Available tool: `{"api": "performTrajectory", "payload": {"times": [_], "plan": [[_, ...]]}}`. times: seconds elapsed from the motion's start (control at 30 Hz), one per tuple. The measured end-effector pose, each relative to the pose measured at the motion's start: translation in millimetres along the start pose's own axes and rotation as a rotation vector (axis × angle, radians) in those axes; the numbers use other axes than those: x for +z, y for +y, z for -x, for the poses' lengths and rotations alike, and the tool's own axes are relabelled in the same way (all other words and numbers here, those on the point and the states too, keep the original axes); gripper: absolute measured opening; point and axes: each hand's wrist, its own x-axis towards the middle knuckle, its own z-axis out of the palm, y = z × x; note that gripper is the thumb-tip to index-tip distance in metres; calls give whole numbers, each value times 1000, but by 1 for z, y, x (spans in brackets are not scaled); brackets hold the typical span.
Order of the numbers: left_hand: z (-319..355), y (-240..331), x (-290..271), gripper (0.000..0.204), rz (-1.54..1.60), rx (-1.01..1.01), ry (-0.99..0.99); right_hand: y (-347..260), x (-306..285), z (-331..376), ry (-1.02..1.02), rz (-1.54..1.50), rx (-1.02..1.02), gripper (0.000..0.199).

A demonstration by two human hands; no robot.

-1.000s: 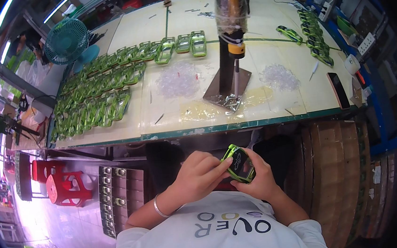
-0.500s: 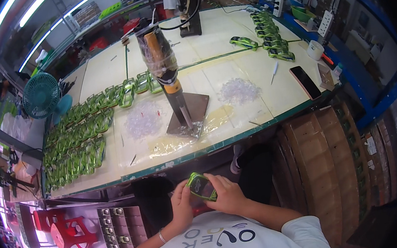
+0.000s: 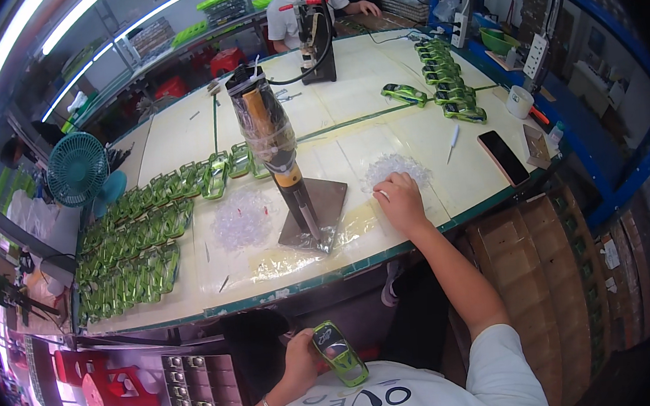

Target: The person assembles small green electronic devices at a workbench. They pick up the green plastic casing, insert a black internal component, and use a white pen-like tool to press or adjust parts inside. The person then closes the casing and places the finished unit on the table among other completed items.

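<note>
Close to my shirt, my left hand [image 3: 301, 360] grips a green toy car body [image 3: 342, 362] with dark window areas, holding it by one side. My right arm is stretched over the table, and my right hand [image 3: 402, 204] is at the near edge of a heap of small clear plastic pieces [image 3: 384, 168]. Its fingers are pinched together; whether a piece is between them is too small to see. Left of that hand, an upright press-like tool [image 3: 268, 123], wrapped in plastic, stands over a brown plate [image 3: 328, 199].
A second clear heap [image 3: 240, 220] lies left of the tool. Rows of green car bodies [image 3: 134, 235] cover the table's left; more car bodies [image 3: 450, 84] stand far right. A phone [image 3: 503, 158], a white pen-like tool [image 3: 453, 143] and a fan [image 3: 78, 169] are around. Opposite sits another person [image 3: 290, 20].
My right hand has let go of the car body and reached forward to the right-hand heap. The left hand keeps the car body, now tilted lengthwise. The person opposite has come further into view.
</note>
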Motion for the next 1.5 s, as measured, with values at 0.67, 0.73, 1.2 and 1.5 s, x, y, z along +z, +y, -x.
{"api": "performTrajectory", "payload": {"times": [0.67, 0.73, 1.2, 1.5], "plan": [[3, -9, -18, 28, -45, -19, 33, -2, -13, 10, -147, 398, -463, 4], [-1, -11, -22, 27, -66, -13, 12, -4, -17, 9, -182, 416, -485, 4], [6, -12, -25, 24, -50, 20, 11, -9, -22, 0, -423, 126, 144, 12], [5, -10, -23, 23, -35, 3, 10, -4, -23, -5, -482, -76, 258, 17]]}}
